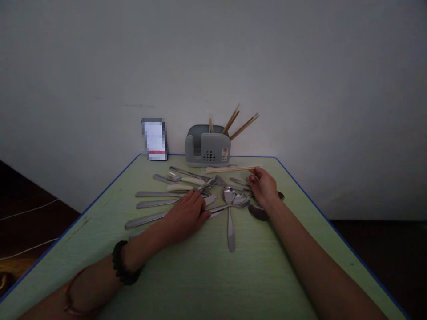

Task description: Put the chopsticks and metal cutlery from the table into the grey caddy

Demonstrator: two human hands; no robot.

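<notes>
My right hand [263, 186] pinches the right end of a pair of pale chopsticks [230, 169], which lie level in front of the grey holder. Over the loose cutlery rests my left hand [188, 211], its fingers lying flat across several knives. A knife [150, 218] and another knife [156, 203] stick out to its left. Beyond it are a fork [187, 178] and a cream-handled piece [182, 187], partly overlapped. Between my hands a spoon [231, 226] points its handle towards me. A dark spoon [257, 212] sits just below my right hand, its handle hidden.
At the table's back edge stands the grey utensil holder [213, 149] with upright chopsticks [244, 126] leaning in its right part. A phone [155, 140] is propped against the wall to its left. The green table [207, 280] has a blue edge.
</notes>
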